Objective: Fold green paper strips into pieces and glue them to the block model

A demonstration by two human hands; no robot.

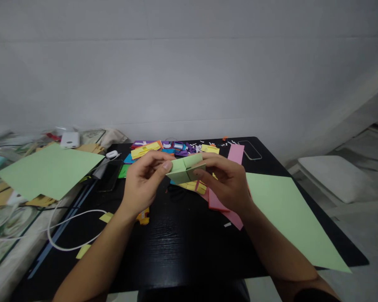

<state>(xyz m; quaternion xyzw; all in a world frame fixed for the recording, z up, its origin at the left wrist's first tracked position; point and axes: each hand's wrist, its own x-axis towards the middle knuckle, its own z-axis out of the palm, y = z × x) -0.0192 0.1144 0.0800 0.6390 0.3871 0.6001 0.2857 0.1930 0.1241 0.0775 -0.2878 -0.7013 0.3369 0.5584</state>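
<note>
A small folded piece of light green paper (185, 168) is held above the black table (176, 247) between both hands. My left hand (143, 184) pinches its left side with thumb and fingers. My right hand (228, 182) grips its right side, fingers curled round the fold. Under my right hand lie pink paper strips (222, 207) and yellow scraps (192, 186).
A large green sheet (290, 214) lies at the right of the table, another green sheet (50, 170) at the left. Coloured paper pieces (164, 149) pile at the back. A white cable (72, 235), a dark phone (111, 174) and a white earbud case (112, 154) lie left.
</note>
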